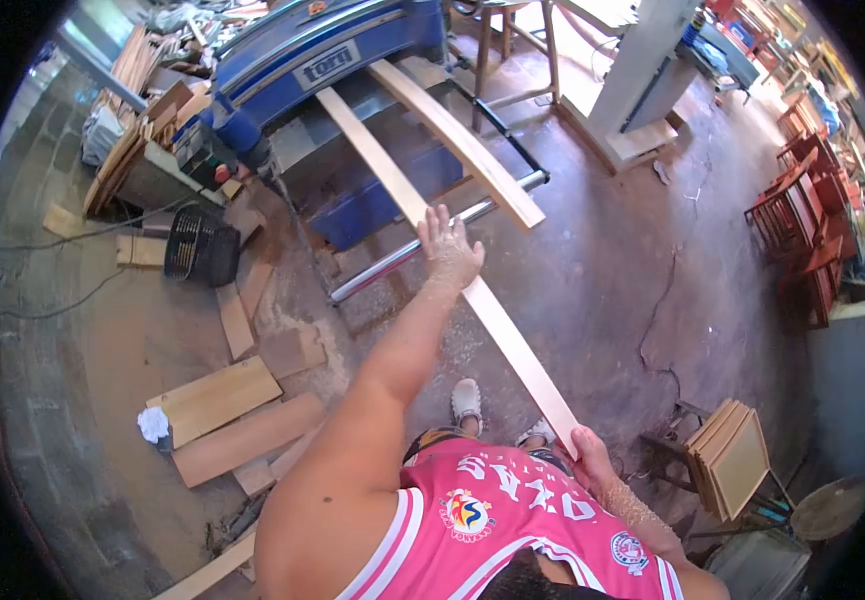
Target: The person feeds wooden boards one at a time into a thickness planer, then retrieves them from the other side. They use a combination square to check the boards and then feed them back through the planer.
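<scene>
A long, narrow wooden board (518,350) runs from under the blue planer (328,62) down toward my body. My left hand (450,250) lies flat on top of it, palm down with fingers stretched out, just past the metal roller. Wood dust coats this hand and forearm. At the board's near end, my right hand (593,455) grips the tip, with the thumb on top and the other fingers mostly hidden. A second wooden strip (463,145) sticks out of the planer to the right, its free end resting beyond the roller (378,268); neither hand touches it.
Scrap boards (215,398) and a black plastic basket (201,247) lie on the floor at left. Stacked wooden frames (728,455) stand at lower right. A cable (661,315) crosses the floor. Reddish wooden chairs (803,200) line the right side, near a pillar (638,80).
</scene>
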Demonstrator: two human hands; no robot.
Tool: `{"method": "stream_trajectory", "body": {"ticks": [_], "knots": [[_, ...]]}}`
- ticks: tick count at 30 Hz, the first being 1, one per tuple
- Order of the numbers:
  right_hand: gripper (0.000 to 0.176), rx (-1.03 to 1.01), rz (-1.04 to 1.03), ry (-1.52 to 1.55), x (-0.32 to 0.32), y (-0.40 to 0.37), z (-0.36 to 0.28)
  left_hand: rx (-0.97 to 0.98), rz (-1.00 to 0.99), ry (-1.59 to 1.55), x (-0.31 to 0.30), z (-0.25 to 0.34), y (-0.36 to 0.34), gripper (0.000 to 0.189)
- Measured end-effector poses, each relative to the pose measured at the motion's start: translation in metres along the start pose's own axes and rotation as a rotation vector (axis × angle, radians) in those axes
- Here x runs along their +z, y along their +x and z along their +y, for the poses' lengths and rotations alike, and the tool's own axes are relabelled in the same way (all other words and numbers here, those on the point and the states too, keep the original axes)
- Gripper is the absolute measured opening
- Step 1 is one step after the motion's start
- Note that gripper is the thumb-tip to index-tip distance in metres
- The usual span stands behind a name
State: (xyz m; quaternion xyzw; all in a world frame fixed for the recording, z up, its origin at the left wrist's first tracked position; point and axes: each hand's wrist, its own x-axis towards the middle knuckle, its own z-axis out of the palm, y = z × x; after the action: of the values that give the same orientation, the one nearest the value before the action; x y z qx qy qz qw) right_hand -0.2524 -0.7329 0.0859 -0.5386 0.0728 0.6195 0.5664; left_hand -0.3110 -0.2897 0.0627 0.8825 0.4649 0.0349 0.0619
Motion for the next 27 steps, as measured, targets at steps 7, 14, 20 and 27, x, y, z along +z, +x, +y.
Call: {"method": "stream_trajectory", "body": {"ticks": [7, 14, 20, 27], "knots": [[0.043, 0.082, -0.160, -0.220, -0.030, 0.036, -0.005, -0.018, 0.079, -0.039, 0.008, -0.012, 0.022, 0.073], [0.074, 0.121, -0.357, -0.638, -0.084, 0.055, -0.079, -0.249, -0.013, 0.018, 0.001, -0.010, 0.038, 0.078], [0.074, -0.013, -0.186, -0.724, -0.206, 0.050, -0.175, -0.438, -0.049, 0.030, -0.002, 0.041, 0.007, 0.086], [0.075, -0.136, -0.034, -0.836, -0.234, 0.091, -0.297, -0.512, -0.019, 0.026, 0.008, 0.072, -0.023, 0.086]]}}
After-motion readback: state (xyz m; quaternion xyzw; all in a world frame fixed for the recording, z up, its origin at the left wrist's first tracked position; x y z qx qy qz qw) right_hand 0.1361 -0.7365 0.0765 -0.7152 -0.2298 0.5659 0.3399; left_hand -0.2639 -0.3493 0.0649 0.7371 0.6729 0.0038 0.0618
